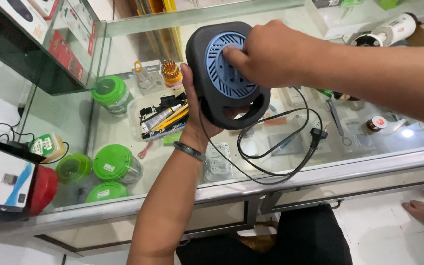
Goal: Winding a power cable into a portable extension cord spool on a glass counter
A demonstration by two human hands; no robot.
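Green-lidded clear plastic jars (pixel 116 163) under glass countertop (pixel 369 162) at far left. My left hand (pixel 199 110) cups round black plastic cable reel (pixel 227 74) from behind, above counter. My right hand (pixel 266 54), fingers bunched, presses reel's blue slotted centre disc (pixel 229 66). Judging: winding unfinished; black cord (pixel 276 147) with plug (pixel 316 135) hangs looped, mostly out.

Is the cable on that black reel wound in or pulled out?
Partly out at least. The black cable hangs in loose loops off the reel, its plug lying on the glass counter. How much remains wound inside cannot be told.
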